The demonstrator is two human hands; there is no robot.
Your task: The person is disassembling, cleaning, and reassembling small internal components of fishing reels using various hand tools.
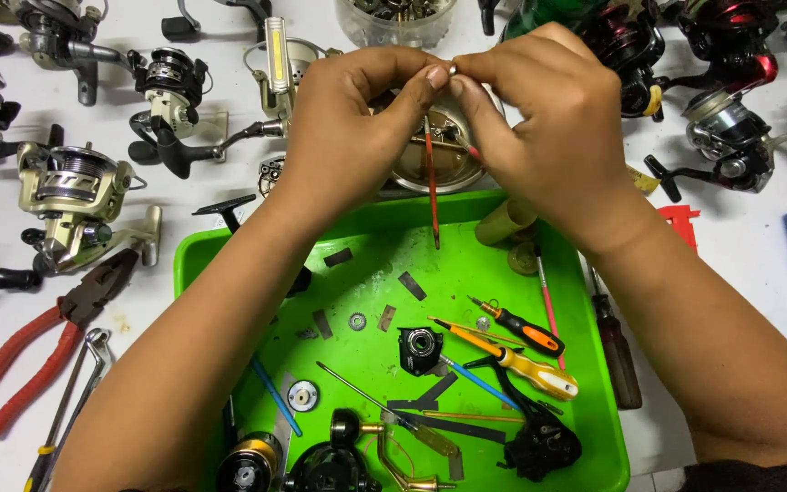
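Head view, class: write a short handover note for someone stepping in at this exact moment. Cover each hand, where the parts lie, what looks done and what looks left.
Left hand: fingertips pinch a small silvery metal part raised above the bench.
Right hand: pinches the same part from the other side and holds a thin red-handled pick that hangs down.
Parts: the bright green plastic tray holds loose washers, small metal plates, screwdrivers and black reel pieces. A round metal reel spool sits behind the hands. Red-handled pliers lie to the left.
Done: one reel appears taken apart into the tray.
Left: the small part is not yet set down or fitted.
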